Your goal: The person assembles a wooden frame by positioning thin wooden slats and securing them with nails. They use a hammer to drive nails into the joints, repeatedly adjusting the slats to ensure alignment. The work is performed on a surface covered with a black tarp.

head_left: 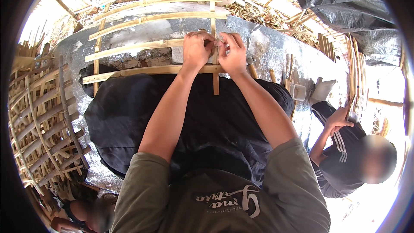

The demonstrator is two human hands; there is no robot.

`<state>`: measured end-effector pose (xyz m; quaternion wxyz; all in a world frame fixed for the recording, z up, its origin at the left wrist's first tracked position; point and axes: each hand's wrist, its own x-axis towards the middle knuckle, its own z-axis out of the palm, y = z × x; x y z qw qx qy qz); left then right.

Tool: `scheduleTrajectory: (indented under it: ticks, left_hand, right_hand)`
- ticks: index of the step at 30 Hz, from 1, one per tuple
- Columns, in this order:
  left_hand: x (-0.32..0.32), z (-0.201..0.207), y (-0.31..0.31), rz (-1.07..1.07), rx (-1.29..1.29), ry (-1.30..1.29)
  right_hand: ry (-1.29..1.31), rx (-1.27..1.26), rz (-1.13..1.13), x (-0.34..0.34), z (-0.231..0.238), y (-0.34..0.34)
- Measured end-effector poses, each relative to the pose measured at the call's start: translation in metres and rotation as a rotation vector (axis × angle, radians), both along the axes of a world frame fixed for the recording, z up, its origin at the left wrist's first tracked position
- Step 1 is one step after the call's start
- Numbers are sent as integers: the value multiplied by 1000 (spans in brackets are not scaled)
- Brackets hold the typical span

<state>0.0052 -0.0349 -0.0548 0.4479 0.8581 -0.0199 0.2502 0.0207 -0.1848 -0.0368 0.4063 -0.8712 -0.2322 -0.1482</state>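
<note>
Fingers of the left hand (197,51) and right hand (233,54) pinch closed on the upright pale bamboo slat (215,67) where it crosses the horizontal bamboo strips (133,71), above the black cloth (129,116).

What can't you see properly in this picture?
Head view:
- What the left hand and right hand pinch at the bamboo slat crossing: hidden by the fingers.
- Lower bamboo frame: covered by black cloth.
- Small plastic container: contents too small.

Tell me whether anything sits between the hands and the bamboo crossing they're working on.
Nothing visible does. The left hand and right hand already touch the upright bamboo strip where it crosses a horizontal slat.
</note>
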Motion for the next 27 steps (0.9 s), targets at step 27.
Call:
scheduleTrajectory:
  ticks: [27]
  left_hand:
    - [1,1,0,10,-49,52]
  right_hand:
    - [-238,-221,75,-12,0,0]
